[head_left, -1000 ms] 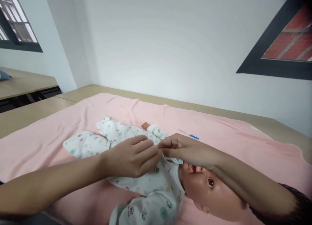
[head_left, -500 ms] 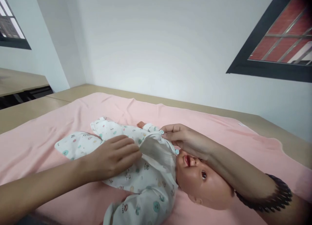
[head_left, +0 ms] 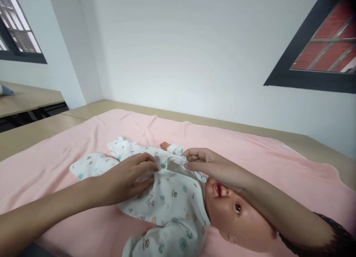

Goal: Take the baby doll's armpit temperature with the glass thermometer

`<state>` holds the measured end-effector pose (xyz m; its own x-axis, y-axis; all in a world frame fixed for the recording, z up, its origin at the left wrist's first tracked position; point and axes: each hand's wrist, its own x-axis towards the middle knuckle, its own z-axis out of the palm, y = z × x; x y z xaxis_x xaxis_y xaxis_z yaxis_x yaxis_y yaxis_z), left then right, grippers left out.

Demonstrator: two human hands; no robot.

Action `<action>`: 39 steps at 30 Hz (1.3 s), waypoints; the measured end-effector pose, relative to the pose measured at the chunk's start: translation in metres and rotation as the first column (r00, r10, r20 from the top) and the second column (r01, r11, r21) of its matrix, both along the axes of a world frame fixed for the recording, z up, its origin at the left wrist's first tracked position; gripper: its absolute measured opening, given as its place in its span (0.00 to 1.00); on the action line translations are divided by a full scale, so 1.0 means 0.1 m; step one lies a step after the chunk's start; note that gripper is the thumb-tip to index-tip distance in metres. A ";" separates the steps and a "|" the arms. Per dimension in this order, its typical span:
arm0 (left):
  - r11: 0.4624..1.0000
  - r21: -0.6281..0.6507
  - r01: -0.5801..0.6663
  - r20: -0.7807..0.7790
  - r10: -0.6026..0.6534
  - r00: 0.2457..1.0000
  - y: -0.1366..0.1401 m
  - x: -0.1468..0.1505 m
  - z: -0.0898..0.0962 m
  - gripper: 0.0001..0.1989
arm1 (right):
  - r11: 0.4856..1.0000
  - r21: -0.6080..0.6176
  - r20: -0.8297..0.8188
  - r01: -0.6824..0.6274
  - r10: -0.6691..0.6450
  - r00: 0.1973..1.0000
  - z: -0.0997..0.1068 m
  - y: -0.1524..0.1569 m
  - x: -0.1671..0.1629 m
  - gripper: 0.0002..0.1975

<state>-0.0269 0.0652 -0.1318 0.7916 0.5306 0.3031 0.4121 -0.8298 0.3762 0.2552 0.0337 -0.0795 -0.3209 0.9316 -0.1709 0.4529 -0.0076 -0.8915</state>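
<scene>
White printed romper [head_left: 178, 197] lies under the left hand [head_left: 133, 177], touching it.

No text can be read, the printing on the patterned suit [head_left: 178, 203] being too small.

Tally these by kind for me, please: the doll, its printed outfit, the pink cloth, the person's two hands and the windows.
Doll: 1
Printed outfit: 1
Pink cloth: 1
Person's left hand and right hand: 2
Left-side window and right-side window: 2
Total: 7
</scene>
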 end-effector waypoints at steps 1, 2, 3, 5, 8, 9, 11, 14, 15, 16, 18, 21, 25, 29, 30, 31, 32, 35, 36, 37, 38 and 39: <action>0.998 -0.058 -0.001 -0.016 0.000 1.000 0.01 0.00 0.02 0.09 | 0.999 0.029 0.029 0.014 -0.015 0.999 -0.01 0.00 -0.01 0.14; 0.993 -0.119 -0.015 -0.030 0.011 0.999 0.02 -0.01 0.04 0.07 | 0.997 0.062 0.058 0.036 -0.039 0.998 -0.02 0.00 -0.01 0.14; 0.984 -0.173 -0.041 -0.041 0.035 0.999 0.01 -0.02 0.06 0.06 | 0.993 0.101 0.087 0.064 -0.073 0.993 -0.03 0.00 -0.02 0.15; 0.961 -0.256 -0.103 -0.071 0.087 0.994 0.00 -0.06 0.12 0.07 | 0.971 0.198 0.144 0.137 -0.167 0.975 -0.06 -0.01 -0.03 0.16; 0.947 -0.276 -0.163 -0.134 0.130 0.982 -0.05 -0.13 0.16 0.13 | 0.901 0.374 0.191 0.218 -0.305 0.933 -0.08 -0.05 -0.04 0.19; 0.950 -0.256 -0.177 -0.147 0.142 0.979 -0.06 -0.15 0.15 0.17 | 0.864 0.455 0.197 0.215 -0.333 0.922 -0.08 -0.07 -0.06 0.19; 0.958 -0.203 -0.205 -0.149 0.176 0.973 -0.06 -0.18 0.12 0.24 | 0.760 0.631 0.195 0.157 -0.351 0.916 -0.10 -0.13 -0.09 0.14; 0.951 -0.188 -0.244 -0.160 0.215 0.963 -0.01 -0.19 0.07 0.21 | 0.708 0.706 0.267 -0.008 -0.256 0.929 -0.15 -0.26 -0.19 0.07; 0.948 -0.198 -0.248 -0.173 0.216 0.961 0.00 -0.18 0.06 0.18 | 0.755 0.653 0.330 -0.063 -0.209 0.920 -0.18 -0.31 -0.22 0.08; 0.946 -0.208 -0.247 -0.183 0.210 0.960 0.01 -0.16 0.08 0.15 | 0.812 0.573 0.409 -0.109 -0.169 0.897 -0.21 -0.35 -0.26 0.10; 0.948 -0.215 -0.235 -0.174 0.200 0.964 0.01 -0.14 0.13 0.13 | 0.896 0.420 0.570 -0.147 -0.134 0.810 -0.25 -0.42 -0.33 0.13; 0.945 -0.227 -0.236 -0.124 0.212 0.969 -0.05 -0.16 0.28 0.11 | 0.923 0.362 0.674 -0.127 -0.166 0.720 -0.23 -0.49 -0.38 0.09; 0.921 -0.359 -0.153 -0.178 0.093 0.980 -0.14 -0.29 0.51 0.08 | 0.971 0.220 0.509 -0.090 -0.035 0.860 0.01 -0.60 -0.32 0.05; 0.883 -0.469 -0.032 -0.219 -0.081 0.972 -0.16 -0.33 0.61 0.17 | 0.946 -0.170 0.336 -0.276 0.319 0.886 0.26 -0.71 -0.25 0.08; 0.889 -0.454 -0.054 -0.221 -0.053 0.974 -0.15 -0.31 0.60 0.21 | 0.931 -0.192 0.329 -0.312 0.360 0.873 0.28 -0.72 -0.23 0.08; 0.902 -0.423 -0.081 -0.218 -0.015 0.976 -0.14 -0.29 0.57 0.23 | 0.936 -0.163 0.345 -0.311 0.350 0.871 0.28 -0.72 -0.22 0.07; 0.918 -0.383 -0.106 -0.218 0.021 0.976 -0.13 -0.27 0.53 0.23 | 0.958 -0.089 0.380 -0.274 0.287 0.879 0.26 -0.71 -0.20 0.06; 0.957 -0.271 -0.107 -0.252 0.037 0.967 -0.09 -0.22 0.41 0.24 | 0.968 0.214 0.505 -0.131 0.005 0.863 0.14 -0.60 -0.09 0.14; 0.965 -0.244 -0.094 -0.272 0.025 0.962 -0.09 -0.21 0.39 0.24 | 0.950 0.287 0.549 -0.126 -0.056 0.834 0.10 -0.55 -0.04 0.16; 0.971 -0.222 -0.087 -0.294 0.018 0.956 -0.09 -0.21 0.38 0.25 | 0.933 0.328 0.597 -0.148 -0.083 0.798 0.06 -0.50 0.01 0.19; 0.975 -0.205 -0.083 -0.315 0.014 0.949 -0.09 -0.20 0.37 0.25 | 0.925 0.338 0.636 -0.175 -0.087 0.767 0.04 -0.46 0.07 0.20; 0.978 -0.192 -0.079 -0.332 0.011 0.943 -0.09 -0.20 0.37 0.26 | 0.930 0.316 0.665 -0.189 -0.075 0.743 0.03 -0.42 0.12 0.21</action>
